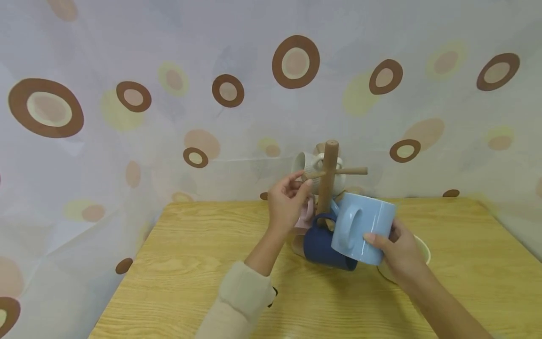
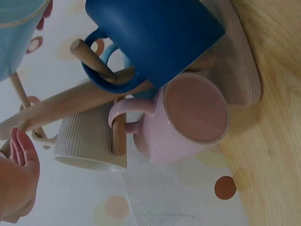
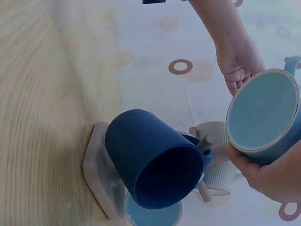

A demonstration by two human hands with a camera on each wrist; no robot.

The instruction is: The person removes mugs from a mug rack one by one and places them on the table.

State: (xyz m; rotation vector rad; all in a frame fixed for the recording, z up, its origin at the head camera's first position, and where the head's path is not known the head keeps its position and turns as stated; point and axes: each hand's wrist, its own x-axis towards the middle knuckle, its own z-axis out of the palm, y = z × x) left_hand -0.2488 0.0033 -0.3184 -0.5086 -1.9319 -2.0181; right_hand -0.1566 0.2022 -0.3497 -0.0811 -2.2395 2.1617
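A wooden mug tree point(image 1: 326, 188) stands on the table. My left hand point(image 1: 285, 200) is at one of its upper pegs point(image 1: 314, 175), thumb and forefinger pinching the peg's end. A light blue mug point(image 1: 372, 221) is in my right hand point(image 1: 402, 256), thumb on its near side, fingers partly hidden behind it. The mug is tilted, held right of the post, with its handle toward the left. On lower pegs hang a navy blue mug point(image 2: 155, 37) and a pink mug point(image 2: 174, 122). A white ribbed mug point(image 2: 84, 136) hangs higher, at the back.
Another light blue mug point(image 3: 150, 212) shows behind the navy one. Partly hidden by my right hand is a pale round vessel point(image 1: 425, 249). An upper peg point(image 1: 353, 171) points right with nothing on it. A patterned sheet point(image 1: 254, 117) hangs behind the wood-grain table point(image 1: 190, 282).
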